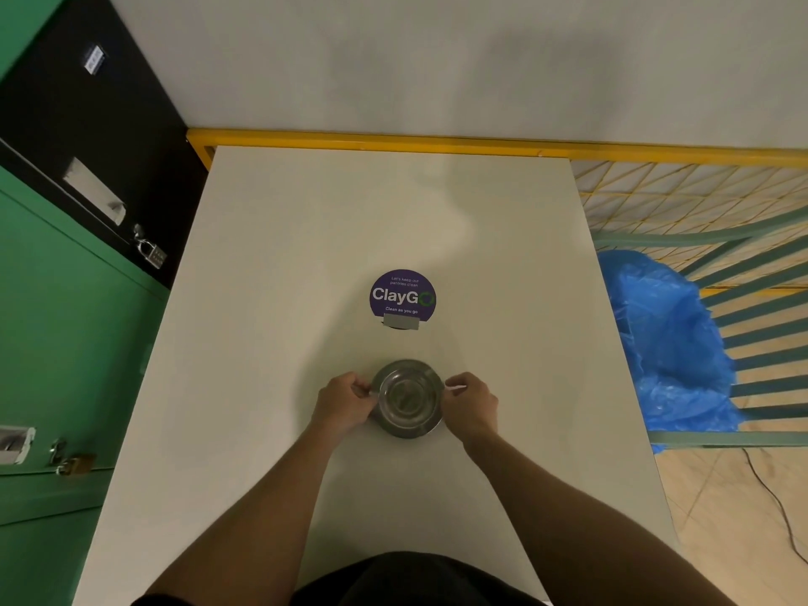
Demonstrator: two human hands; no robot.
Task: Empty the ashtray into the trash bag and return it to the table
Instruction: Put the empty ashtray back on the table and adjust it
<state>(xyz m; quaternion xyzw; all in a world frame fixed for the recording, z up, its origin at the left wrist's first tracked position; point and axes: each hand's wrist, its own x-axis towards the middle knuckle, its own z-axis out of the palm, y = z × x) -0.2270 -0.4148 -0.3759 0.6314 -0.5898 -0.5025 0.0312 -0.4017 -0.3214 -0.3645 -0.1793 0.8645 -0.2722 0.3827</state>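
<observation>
A round shiny metal ashtray sits on the white table, near its middle toward me. My left hand pinches its left rim and my right hand pinches its right rim. The bowl of the ashtray looks bare and reflective. A blue plastic trash bag hangs off the table's right side, draped over a green slatted chair.
A purple round "ClayGo" sticker lies on the table just beyond the ashtray. Green lockers with padlocks stand along the left. A yellow rail and mesh fence run behind and to the right. A black cable lies on the floor at right.
</observation>
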